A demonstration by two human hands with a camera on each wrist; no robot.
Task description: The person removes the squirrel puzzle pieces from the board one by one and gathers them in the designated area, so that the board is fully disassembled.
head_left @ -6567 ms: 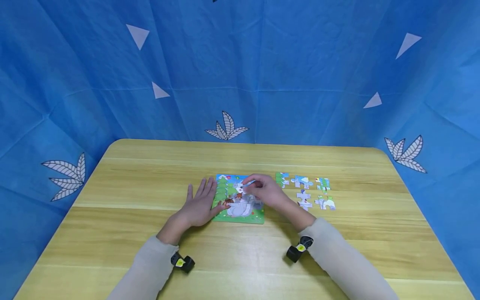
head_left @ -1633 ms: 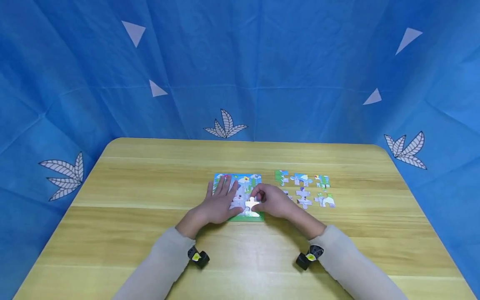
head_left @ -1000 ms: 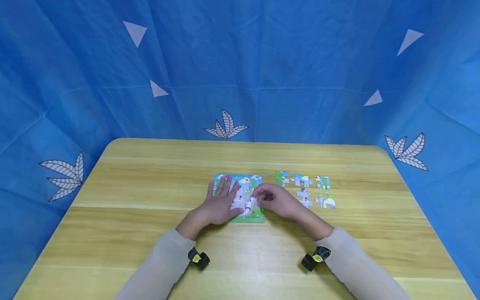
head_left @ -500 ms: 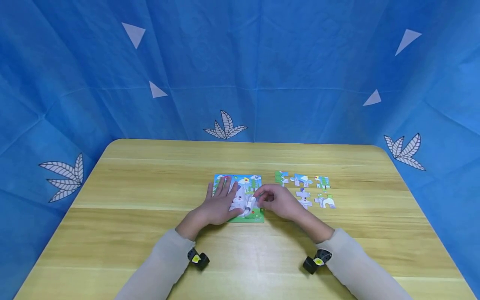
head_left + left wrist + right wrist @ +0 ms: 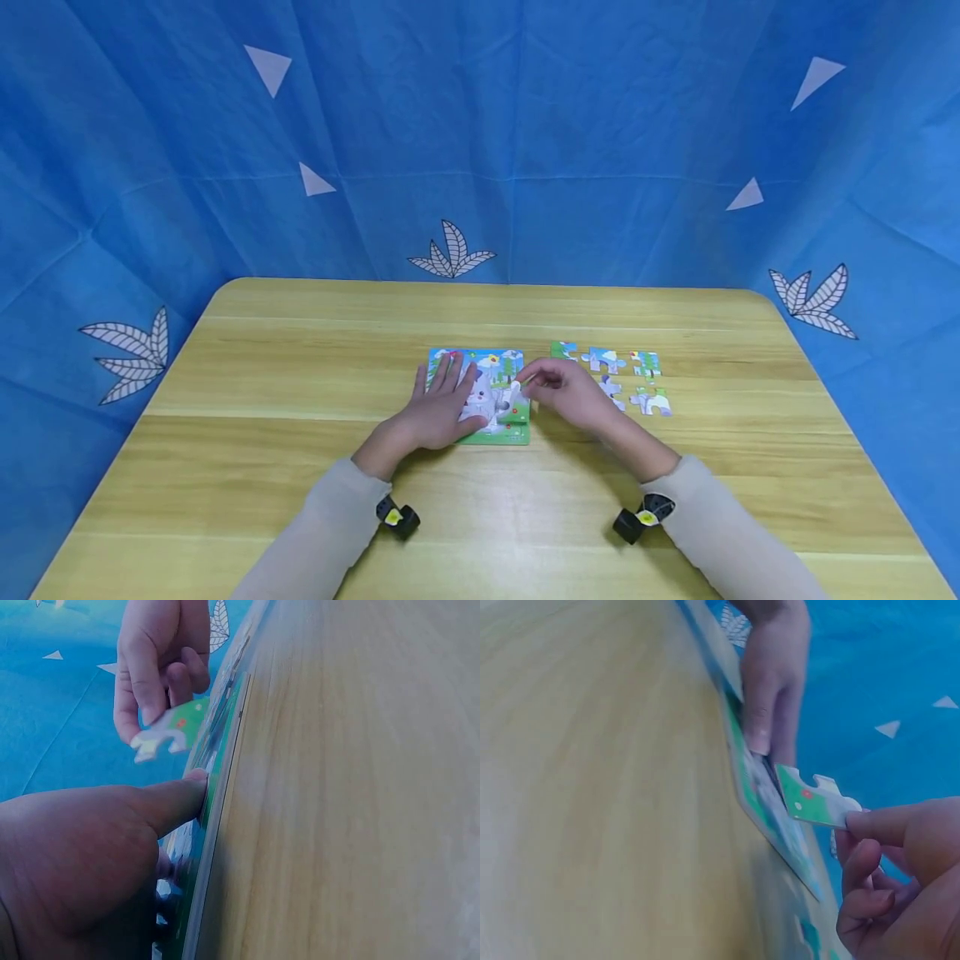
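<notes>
A jigsaw puzzle board point(image 5: 491, 437) with a cartoon animal picture lies flat on the table. My left hand point(image 5: 437, 410) rests on its left part with straight, spread fingers, covering some of the picture. In my right hand point(image 5: 573, 396) a green and white puzzle piece point(image 5: 810, 799) is pinched between thumb and fingers. The piece is raised off the board at its lower right, as the left wrist view also shows. Its straight edges and curved cutouts are visible in the right wrist view.
Several loose puzzle pieces point(image 5: 603, 360) lie on the wooden table point(image 5: 480, 508) to the right of the board. One loose piece point(image 5: 651, 402) is near the right end of that group. A blue cloth point(image 5: 480, 125) hangs behind the table.
Over the last seconds my left hand has moved right onto the board. My right hand has tilted and lifted the corner piece off the board, moving slightly right and away.
</notes>
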